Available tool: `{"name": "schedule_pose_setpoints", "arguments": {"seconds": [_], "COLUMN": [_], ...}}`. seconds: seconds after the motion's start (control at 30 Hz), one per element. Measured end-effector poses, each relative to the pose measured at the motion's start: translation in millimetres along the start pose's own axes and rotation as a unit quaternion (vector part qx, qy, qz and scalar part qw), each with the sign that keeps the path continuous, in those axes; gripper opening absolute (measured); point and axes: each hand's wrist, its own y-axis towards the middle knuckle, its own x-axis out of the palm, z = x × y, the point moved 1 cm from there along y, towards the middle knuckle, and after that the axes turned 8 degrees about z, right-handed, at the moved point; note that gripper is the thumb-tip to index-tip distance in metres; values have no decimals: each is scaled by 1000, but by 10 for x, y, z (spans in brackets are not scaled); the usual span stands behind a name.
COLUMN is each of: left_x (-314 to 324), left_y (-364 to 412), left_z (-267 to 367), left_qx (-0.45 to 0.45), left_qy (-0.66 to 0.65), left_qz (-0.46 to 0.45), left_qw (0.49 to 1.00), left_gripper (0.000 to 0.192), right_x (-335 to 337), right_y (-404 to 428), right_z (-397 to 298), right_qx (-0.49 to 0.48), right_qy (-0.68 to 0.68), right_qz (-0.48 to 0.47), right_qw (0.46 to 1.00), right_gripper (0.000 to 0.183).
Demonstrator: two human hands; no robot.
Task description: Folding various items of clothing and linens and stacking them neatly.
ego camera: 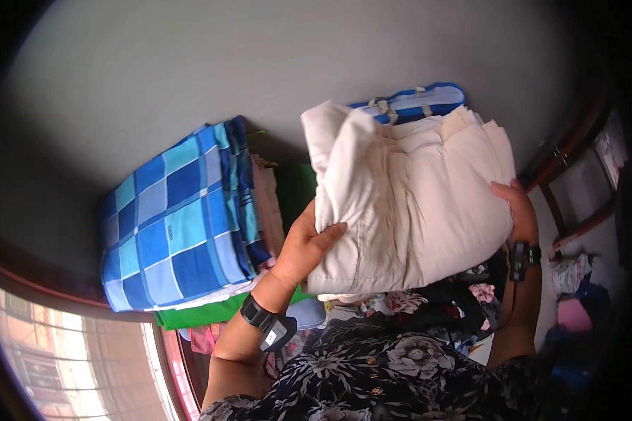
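Note:
A thick folded stack of cream-white cloth [447, 200], perhaps a quilt or sheets, is held between my two hands. My left hand [308, 244] grips its left side, thumb on the front and fingers hidden behind. At the stack's right edge, my right hand [516, 205] presses with its thumb in front. A loose flap [342, 137] stands up at the upper left of the stack. Left of it lies a folded blue checked cloth [174, 221] on top of other folded textiles. Behind the stack, a blue-trimmed bag or cover [426, 100] rests against the wall.
Bright green cloth [205, 313] shows beneath the checked pile. A grey wall [274, 58] rises behind. Below my arms is a jumble of clothes [432, 310]. A barred window [73, 363] is at the lower left, and a dark wooden frame [569, 147] at the right.

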Motion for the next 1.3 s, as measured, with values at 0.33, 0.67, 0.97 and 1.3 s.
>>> {"name": "schedule_pose_setpoints", "arguments": {"seconds": [0.33, 0.67, 0.97, 1.3], "left_x": [-976, -2213, -4003, -4202], "left_y": [-885, -1397, -1470, -897], "left_z": [1458, 2696, 1863, 1051], "left_qx": [146, 195, 9, 60], "left_qy": [190, 335, 711, 545], "left_qz": [192, 368, 218, 361], "left_qw": [952, 845, 668, 754], "left_gripper": [44, 43, 40, 56], "right_x": [1055, 2574, 3281, 3327], "right_y": [-658, -836, -693, -604], "right_z": [-279, -415, 398, 393], "right_qx": [-192, -190, -139, -164], "right_qy": [1, 96, -93, -116], "right_qz": [-28, -395, -383, -369], "right_qw": [981, 894, 908, 907], "right_gripper": [48, 37, 46, 44]}}
